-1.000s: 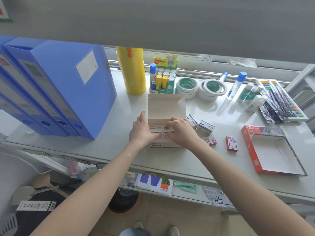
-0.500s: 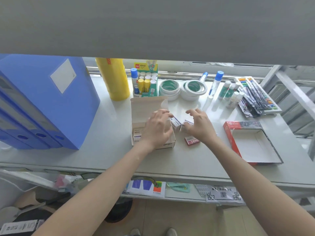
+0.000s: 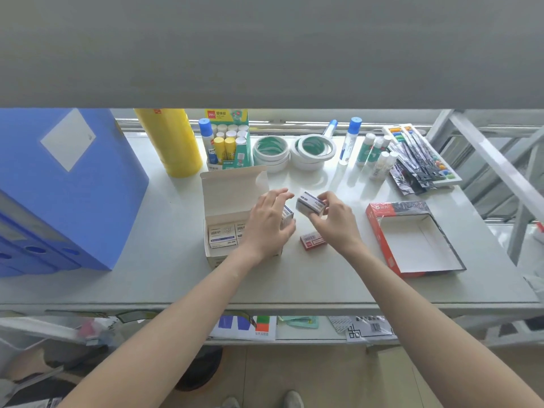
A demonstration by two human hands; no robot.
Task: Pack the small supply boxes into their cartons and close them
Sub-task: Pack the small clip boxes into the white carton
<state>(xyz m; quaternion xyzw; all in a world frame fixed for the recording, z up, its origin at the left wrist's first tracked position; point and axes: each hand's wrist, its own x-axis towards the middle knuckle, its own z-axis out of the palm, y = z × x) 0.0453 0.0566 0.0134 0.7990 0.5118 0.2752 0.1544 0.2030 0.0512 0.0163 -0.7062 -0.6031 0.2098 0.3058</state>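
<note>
Right hand lifted small box, carton open

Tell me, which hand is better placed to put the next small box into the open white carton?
Probably the right hand: it holds a small white box lifted beside the open carton. The left hand covers the carton's right end.

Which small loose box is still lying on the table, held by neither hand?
The small red box below the right hand; the white-and-blue boxes are in hands or inside the white carton.

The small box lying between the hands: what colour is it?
Red small box, with white print; head view.
</note>
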